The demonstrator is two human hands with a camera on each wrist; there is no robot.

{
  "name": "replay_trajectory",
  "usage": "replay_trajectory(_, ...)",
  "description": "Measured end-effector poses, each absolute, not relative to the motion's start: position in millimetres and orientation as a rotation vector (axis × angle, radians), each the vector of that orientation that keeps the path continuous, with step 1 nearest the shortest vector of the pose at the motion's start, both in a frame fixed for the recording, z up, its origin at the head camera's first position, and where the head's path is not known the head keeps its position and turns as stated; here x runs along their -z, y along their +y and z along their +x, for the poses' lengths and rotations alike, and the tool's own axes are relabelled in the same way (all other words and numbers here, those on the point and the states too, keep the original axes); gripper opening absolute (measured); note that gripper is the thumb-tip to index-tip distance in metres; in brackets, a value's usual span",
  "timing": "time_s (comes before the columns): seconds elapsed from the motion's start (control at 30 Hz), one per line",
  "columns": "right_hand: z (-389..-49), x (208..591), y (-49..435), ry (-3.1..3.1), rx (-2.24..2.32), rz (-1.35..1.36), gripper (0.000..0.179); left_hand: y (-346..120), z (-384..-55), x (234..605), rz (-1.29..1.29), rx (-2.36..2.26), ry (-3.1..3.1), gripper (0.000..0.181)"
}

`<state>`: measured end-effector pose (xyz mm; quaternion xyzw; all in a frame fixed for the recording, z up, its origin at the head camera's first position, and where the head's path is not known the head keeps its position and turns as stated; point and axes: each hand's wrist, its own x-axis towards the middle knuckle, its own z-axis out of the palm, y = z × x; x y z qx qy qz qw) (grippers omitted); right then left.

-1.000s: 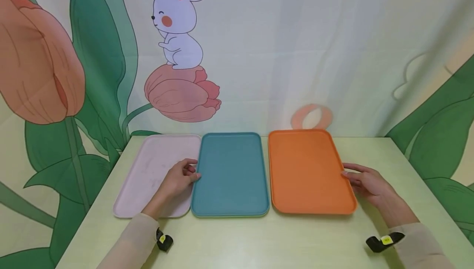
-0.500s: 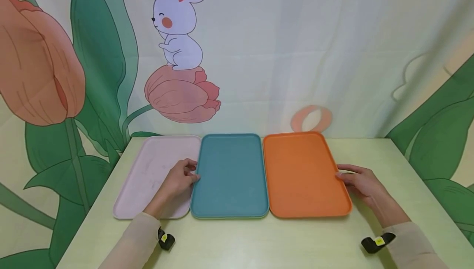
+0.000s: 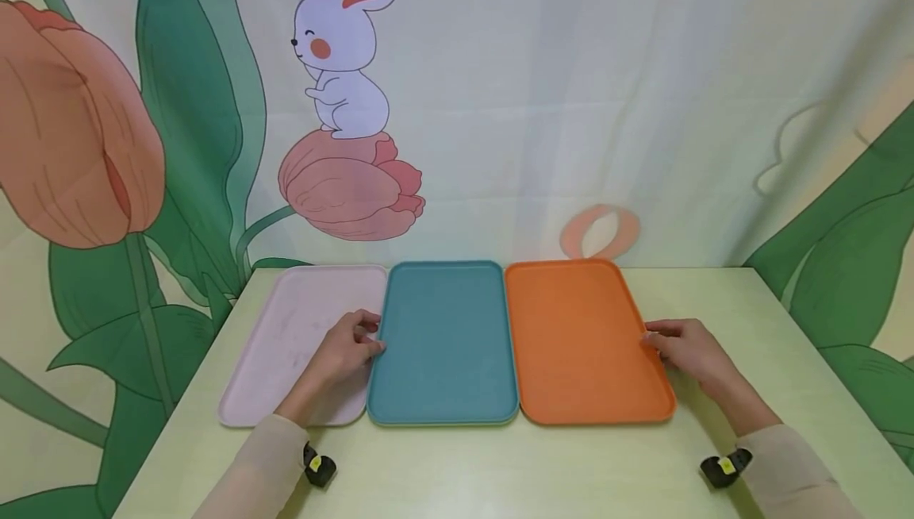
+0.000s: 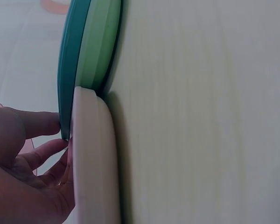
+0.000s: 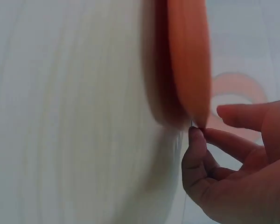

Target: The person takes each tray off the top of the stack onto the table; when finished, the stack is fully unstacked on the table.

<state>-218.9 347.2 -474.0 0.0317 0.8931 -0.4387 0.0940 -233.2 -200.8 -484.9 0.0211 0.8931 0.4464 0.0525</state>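
Three trays lie side by side: a pale pink tray (image 3: pixel 286 344) on the left, a teal tray (image 3: pixel 443 344) in the middle and an orange tray (image 3: pixel 585 344) on the right. My left hand (image 3: pixel 344 348) reaches over the pink tray and pinches the teal tray's left edge. A light green tray (image 4: pixel 100 42) shows beneath the teal one in the left wrist view. At the orange tray's right edge is my right hand (image 3: pixel 693 352), its fingers curled at the rim. Its thumb (image 5: pixel 238 115) looks slightly apart from the rim in the right wrist view.
The trays stand at the back of a pale wood-grain table (image 3: pixel 457 471). Behind it hangs a curtain (image 3: pixel 500 106) printed with tulips and a rabbit. Bare tabletop shows in front of the trays and to their right.
My right hand has moved the orange tray left and down, so its left edge now lies against the teal tray. My left hand has stayed at the teal tray's edge.
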Motion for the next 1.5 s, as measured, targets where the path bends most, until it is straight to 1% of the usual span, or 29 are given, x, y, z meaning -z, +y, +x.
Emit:
replay_trajectory(0.17,-223,467,348,2.753,1.000,-0.015,0.052,-200,-234,486,0.056,-1.367,2.704,0.042)
replay_trajectory(0.3,-225,460,340,2.915,0.940,-0.125,0.050,-200,-234,486,0.045,-1.363,2.707,0.042)
replay_trajectory(0.5,-228,445,290,2.946,1.108,-0.223,0.042,-201,-234,485,0.032,-1.371,2.701,0.043)
replay_trajectory(0.67,-229,447,241,2.829,1.230,-0.337,0.040,-202,-234,484,0.035,-1.383,2.691,0.044)
replay_trajectory(0.83,-233,457,198,2.695,1.327,-0.344,0.041,-201,-234,484,0.030,-1.372,2.701,0.044)
replay_trajectory(0.97,-239,464,175,2.626,1.365,-0.295,0.042,-201,-234,485,0.022,-1.360,2.708,0.044)
replay_trajectory(1.2,-250,477,155,2.719,1.227,-0.281,0.048,-202,-235,486,0.006,-1.354,2.706,0.043)
replay_trajectory(1.43,-251,475,143,2.759,1.155,-0.279,0.039,-202,-235,483,0.000,-1.350,2.699,0.043)
replay_trajectory(1.5,-253,475,142,2.765,1.139,-0.279,0.041,-202,-235,482,-0.004,-1.346,2.694,0.043)
